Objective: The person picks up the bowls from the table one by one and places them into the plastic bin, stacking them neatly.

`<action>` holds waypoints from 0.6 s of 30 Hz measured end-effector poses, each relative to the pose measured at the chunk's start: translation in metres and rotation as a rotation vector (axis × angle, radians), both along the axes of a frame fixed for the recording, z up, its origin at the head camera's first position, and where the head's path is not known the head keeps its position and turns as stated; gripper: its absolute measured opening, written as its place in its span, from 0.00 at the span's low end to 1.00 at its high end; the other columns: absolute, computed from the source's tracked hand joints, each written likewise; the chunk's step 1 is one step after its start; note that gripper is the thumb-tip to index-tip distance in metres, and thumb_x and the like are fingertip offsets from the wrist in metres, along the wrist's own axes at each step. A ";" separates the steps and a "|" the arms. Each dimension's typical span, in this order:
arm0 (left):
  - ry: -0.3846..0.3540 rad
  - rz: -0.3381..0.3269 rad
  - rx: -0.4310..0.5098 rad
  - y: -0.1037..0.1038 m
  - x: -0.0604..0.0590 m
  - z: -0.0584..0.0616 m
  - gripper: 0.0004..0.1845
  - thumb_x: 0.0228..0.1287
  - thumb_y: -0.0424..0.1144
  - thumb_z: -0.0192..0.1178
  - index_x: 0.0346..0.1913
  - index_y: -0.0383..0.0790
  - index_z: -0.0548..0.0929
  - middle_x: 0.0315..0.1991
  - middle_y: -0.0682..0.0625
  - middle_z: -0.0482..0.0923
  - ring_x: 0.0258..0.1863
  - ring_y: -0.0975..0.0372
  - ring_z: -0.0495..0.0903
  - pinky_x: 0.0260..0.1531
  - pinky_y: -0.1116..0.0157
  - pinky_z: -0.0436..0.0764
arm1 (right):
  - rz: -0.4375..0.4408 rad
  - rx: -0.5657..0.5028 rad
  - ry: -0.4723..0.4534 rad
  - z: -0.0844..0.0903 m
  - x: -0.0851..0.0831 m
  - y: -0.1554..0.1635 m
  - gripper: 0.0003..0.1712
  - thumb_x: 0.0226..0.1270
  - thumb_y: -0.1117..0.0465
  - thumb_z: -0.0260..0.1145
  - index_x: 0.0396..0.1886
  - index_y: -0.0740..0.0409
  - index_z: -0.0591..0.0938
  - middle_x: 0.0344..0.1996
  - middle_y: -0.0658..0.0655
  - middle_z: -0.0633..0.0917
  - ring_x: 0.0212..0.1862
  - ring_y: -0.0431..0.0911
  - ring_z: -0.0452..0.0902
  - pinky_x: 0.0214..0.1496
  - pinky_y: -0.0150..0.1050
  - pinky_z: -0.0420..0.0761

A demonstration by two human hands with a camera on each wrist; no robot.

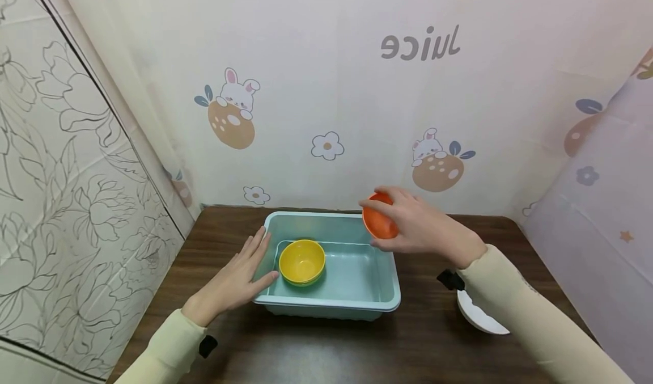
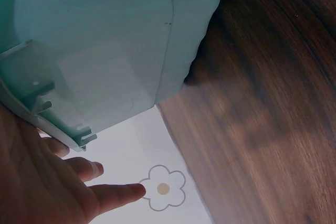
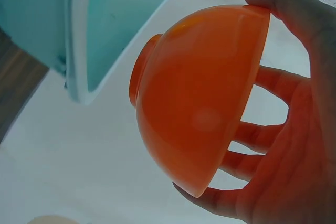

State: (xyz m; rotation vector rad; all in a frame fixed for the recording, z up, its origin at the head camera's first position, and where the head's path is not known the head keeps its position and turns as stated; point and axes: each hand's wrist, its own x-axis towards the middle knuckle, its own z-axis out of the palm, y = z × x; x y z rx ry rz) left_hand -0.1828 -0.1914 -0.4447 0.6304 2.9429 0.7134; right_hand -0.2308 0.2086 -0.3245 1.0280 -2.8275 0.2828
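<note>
My right hand grips an orange bowl by its rim, over the right back corner of a light teal plastic tub. In the right wrist view the orange bowl is tipped on its side, its foot ring toward the tub, thumb and fingers spread around the rim. My left hand rests on the tub's left rim with its fingers extended. Inside the tub, at the left, a yellow bowl sits nested on a green one, which shows only as a thin edge.
A white dish lies on the dark wood table at the right, partly hidden by my right sleeve. Behind the table hangs a pale printed curtain, with others along both sides.
</note>
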 end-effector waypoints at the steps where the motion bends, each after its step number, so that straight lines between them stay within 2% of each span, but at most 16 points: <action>1: 0.004 -0.002 -0.001 0.000 0.000 0.000 0.48 0.74 0.65 0.52 0.84 0.44 0.46 0.86 0.47 0.36 0.82 0.40 0.45 0.70 0.29 0.59 | 0.005 -0.004 -0.006 0.000 -0.001 -0.002 0.42 0.57 0.40 0.76 0.72 0.40 0.76 0.71 0.63 0.70 0.66 0.61 0.71 0.55 0.58 0.84; 10: -0.011 0.003 0.003 0.001 0.000 0.001 0.48 0.73 0.65 0.52 0.84 0.45 0.46 0.86 0.48 0.36 0.83 0.41 0.44 0.70 0.29 0.58 | 0.029 -0.014 -0.038 -0.002 -0.011 -0.018 0.43 0.58 0.39 0.75 0.73 0.41 0.75 0.70 0.63 0.71 0.63 0.59 0.73 0.50 0.51 0.87; 18: -0.016 -0.001 0.002 0.001 0.000 0.000 0.49 0.73 0.67 0.50 0.84 0.44 0.46 0.86 0.49 0.34 0.83 0.41 0.43 0.70 0.29 0.58 | 0.019 -0.013 -0.080 -0.006 -0.015 -0.033 0.42 0.59 0.38 0.74 0.73 0.39 0.74 0.70 0.61 0.70 0.62 0.58 0.74 0.51 0.49 0.87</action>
